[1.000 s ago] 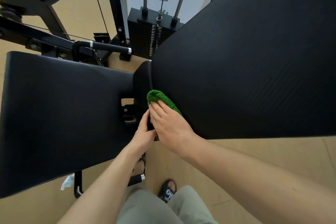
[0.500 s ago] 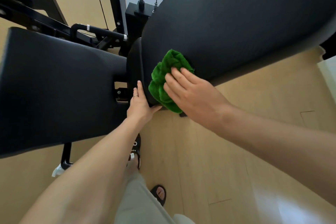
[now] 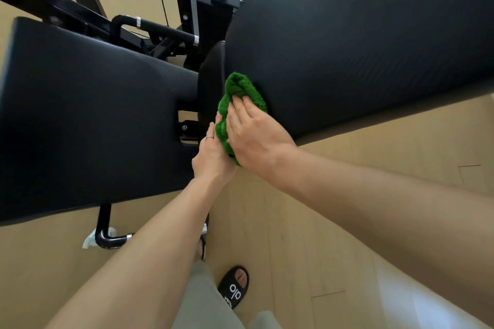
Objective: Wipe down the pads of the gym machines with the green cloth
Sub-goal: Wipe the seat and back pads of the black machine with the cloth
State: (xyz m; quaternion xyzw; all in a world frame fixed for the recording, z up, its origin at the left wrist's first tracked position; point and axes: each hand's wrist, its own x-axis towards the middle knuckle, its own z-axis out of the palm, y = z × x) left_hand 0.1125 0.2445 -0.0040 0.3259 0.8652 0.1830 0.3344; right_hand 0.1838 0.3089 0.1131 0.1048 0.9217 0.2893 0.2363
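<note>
Cloth (image 3: 242, 104), green and bunched, lies against the lower left corner of the large black back pad (image 3: 361, 48), at the point where that pad meets the narrow end face beside it. Right hand (image 3: 256, 133) lies flat over the cloth, its fingers (image 3: 239, 107) extended and close together, pressing the fabric onto the pad surface. Left hand (image 3: 212, 155) sits just beside and below, touching the lower fold of the cloth; a ring is visible on one finger, and whether its fingers pinch the fabric cannot be determined. Seat pad (image 3: 88, 120), also black, extends to the left. Machine frame (image 3: 149, 27) and weight stack (image 3: 216, 8) stand behind both pads. Wooden floor (image 3: 334, 222) shows below, with a black sandal (image 3: 234, 287).
</note>
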